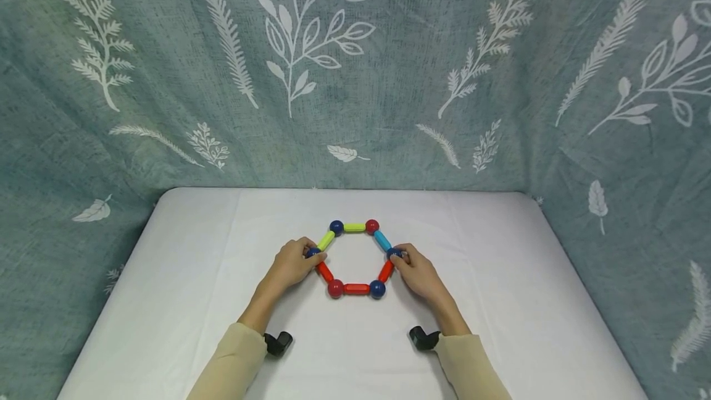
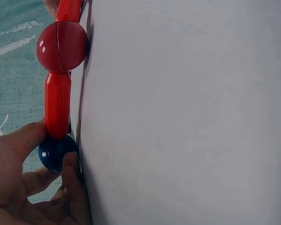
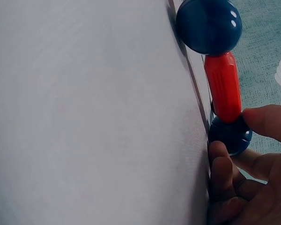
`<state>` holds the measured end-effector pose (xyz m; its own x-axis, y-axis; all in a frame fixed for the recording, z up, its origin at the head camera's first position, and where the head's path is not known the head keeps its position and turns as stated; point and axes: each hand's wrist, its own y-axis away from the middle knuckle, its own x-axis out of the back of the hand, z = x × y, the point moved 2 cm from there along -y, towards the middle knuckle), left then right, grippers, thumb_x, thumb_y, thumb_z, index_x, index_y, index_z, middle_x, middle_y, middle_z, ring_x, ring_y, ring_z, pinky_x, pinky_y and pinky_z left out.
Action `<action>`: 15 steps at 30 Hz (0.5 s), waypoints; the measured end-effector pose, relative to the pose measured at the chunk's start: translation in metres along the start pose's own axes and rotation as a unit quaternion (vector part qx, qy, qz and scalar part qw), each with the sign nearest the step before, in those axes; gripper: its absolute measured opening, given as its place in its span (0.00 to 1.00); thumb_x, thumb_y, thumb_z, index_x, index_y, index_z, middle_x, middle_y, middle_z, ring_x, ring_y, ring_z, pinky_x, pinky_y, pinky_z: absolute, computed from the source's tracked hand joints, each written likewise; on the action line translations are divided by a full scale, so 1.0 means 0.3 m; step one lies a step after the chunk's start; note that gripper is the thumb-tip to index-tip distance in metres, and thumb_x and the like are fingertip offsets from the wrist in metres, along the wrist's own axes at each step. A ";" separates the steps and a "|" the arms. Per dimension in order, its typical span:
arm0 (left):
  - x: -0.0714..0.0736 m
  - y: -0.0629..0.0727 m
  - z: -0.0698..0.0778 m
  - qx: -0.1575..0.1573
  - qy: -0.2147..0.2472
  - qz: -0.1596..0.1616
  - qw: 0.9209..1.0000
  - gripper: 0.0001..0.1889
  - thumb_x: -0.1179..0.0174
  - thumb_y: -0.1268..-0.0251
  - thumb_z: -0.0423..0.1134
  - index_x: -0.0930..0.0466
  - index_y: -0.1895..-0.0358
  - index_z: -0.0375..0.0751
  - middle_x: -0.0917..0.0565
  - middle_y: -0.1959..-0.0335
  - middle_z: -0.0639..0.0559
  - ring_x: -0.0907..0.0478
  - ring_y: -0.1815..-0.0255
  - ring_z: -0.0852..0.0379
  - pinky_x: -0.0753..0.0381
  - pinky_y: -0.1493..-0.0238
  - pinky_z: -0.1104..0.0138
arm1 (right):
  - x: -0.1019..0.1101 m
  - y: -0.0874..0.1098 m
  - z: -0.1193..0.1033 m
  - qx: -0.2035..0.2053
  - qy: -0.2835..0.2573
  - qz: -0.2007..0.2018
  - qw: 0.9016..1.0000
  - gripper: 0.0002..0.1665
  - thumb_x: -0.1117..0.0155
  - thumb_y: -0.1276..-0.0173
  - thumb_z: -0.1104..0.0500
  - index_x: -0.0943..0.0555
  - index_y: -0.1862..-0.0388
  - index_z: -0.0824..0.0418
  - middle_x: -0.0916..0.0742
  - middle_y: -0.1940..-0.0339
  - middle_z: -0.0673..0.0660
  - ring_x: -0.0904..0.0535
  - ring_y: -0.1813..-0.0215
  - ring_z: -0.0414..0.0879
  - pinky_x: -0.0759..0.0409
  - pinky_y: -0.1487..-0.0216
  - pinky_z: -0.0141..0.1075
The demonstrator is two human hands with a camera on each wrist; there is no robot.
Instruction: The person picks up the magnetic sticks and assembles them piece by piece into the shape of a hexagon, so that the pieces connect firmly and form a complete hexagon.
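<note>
A six-sided ring of coloured rods and balls lies on the table. Its near side has a red ball point(image 1: 336, 289), a red rod point(image 1: 357, 289) and a blue ball point(image 1: 378, 289); the far side has a blue ball point(image 1: 336, 228), a lime rod point(image 1: 354, 227) and a red ball point(image 1: 372, 226). My left hand point(image 1: 292, 261) pinches the blue ball point(image 2: 56, 152) at the left corner, between a lime and a red rod. At the right corner my right hand point(image 1: 418, 271) pinches another blue ball point(image 3: 230, 135), joined to a light-blue rod point(image 1: 382, 241) and a red rod point(image 3: 223, 86).
A white-covered table point(image 1: 355, 350) with rounded far corners carries the ring. Behind it and along both sides hangs a green-grey cloth point(image 1: 389, 79) printed with white leaves. Black devices point(image 1: 279, 344) sit at both wrists, by the beige sleeves.
</note>
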<state>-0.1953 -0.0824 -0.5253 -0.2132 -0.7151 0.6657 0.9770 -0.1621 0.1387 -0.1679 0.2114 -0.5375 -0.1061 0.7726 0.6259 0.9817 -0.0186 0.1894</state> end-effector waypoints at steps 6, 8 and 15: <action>-0.001 -0.004 -0.005 0.003 -0.008 0.004 1.000 0.20 0.33 0.34 0.49 0.18 0.49 0.37 0.21 0.61 0.46 0.26 0.63 0.51 0.25 0.65 0.60 | -0.001 -0.006 0.000 0.000 0.004 -0.003 1.000 0.23 0.43 0.24 0.49 0.25 0.36 0.58 0.25 0.69 0.55 0.31 0.68 0.48 0.36 0.69 0.38; 0.000 -0.004 -0.006 0.003 -0.006 0.007 1.000 0.21 0.33 0.34 0.49 0.19 0.48 0.36 0.20 0.59 0.44 0.25 0.61 0.49 0.23 0.62 0.57 | 0.002 -0.006 -0.001 -0.007 0.007 -0.007 1.000 0.24 0.42 0.24 0.48 0.25 0.35 0.57 0.24 0.68 0.55 0.30 0.67 0.48 0.35 0.69 0.38; 0.030 0.027 -0.011 -0.005 -0.008 0.036 0.999 0.26 0.34 0.33 0.49 0.24 0.39 0.36 0.21 0.50 0.40 0.22 0.53 0.45 0.21 0.55 0.52 | 0.058 0.018 -0.023 0.005 0.012 0.007 1.000 0.27 0.42 0.24 0.47 0.26 0.34 0.60 0.17 0.63 0.55 0.25 0.66 0.47 0.29 0.67 0.38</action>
